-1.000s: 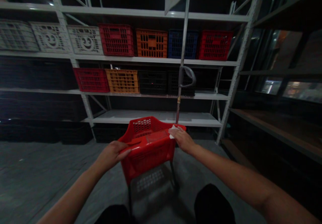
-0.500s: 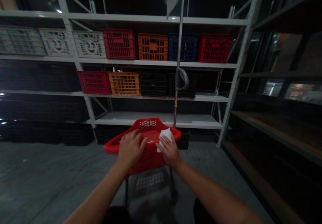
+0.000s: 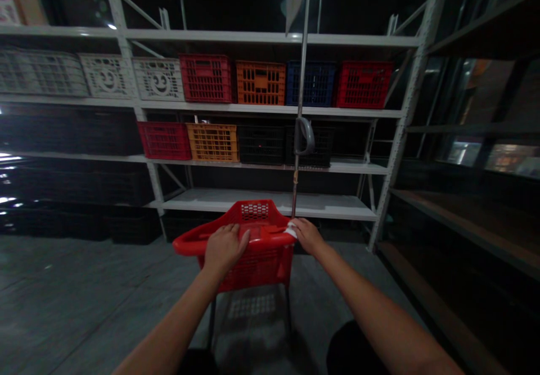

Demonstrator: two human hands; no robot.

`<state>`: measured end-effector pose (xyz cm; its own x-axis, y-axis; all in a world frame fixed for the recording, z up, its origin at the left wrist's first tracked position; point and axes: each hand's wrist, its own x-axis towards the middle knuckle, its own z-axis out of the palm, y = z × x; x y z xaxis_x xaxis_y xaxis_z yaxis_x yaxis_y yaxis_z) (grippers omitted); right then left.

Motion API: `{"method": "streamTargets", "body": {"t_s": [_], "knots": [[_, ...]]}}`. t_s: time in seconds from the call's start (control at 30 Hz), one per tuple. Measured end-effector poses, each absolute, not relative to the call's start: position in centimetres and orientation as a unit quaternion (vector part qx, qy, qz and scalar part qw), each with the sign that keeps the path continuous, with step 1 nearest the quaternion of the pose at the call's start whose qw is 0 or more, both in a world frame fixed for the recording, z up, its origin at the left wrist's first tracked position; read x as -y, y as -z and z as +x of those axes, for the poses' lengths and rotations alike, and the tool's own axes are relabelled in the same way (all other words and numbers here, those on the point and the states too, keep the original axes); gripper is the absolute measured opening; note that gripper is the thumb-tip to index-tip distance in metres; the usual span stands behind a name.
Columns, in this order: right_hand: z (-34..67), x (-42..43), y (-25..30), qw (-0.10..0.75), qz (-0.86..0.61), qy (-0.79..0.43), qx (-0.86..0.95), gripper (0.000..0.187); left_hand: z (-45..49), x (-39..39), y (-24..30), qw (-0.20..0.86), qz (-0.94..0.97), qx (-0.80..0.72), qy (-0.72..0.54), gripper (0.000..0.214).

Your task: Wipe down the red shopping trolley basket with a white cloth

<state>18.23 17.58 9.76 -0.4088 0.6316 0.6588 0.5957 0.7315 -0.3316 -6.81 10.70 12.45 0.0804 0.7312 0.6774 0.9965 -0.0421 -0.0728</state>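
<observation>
A red plastic shopping cart stands in front of me, its rounded handle toward me. Over the handle's middle lies my left hand, fingers curled across the bar and thumb pointing right. At the right corner of the handle, my right hand presses a white cloth or tissue against the red plastic. Most of that white piece is hidden under my fingers. A metal pole with a grey loop grip rises behind the cart's right side.
A white metal rack spans the back. It bears red crates, an orange crate, a blue crate, a yellow crate, white crates and black crates. More shelving stands at right.
My right hand has slid rightward along the handle with the white cloth, to its right corner. My left hand stays on the handle. The view has shifted slightly.
</observation>
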Motion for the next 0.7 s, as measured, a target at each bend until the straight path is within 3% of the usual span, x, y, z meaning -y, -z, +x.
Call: {"method": "streamTargets", "body": {"t_s": [0.33,0.47,0.57,0.7], "knots": [[16.8,-13.1,-7.4,0.499,-0.172,-0.076,0.846,0.033,-12.5,-10.5,-12.1,0.229,-0.723,0.601,0.252,0.049],[19.6,-15.3,-5.3,0.548,-0.324,-0.097,0.765,0.024,-14.6,-10.9,-12.1,0.197,-0.754,0.573,0.255,0.048],[21.3,-16.8,-4.8,0.607,-0.467,-0.123,0.632,0.028,-16.0,-11.1,-12.5,0.196,-0.769,0.560,0.238,0.044],[18.9,-16.5,-6.7,0.663,-0.427,-0.219,0.575,0.044,-15.4,-9.8,-13.3,0.277,-0.711,0.595,0.250,0.036]]}}
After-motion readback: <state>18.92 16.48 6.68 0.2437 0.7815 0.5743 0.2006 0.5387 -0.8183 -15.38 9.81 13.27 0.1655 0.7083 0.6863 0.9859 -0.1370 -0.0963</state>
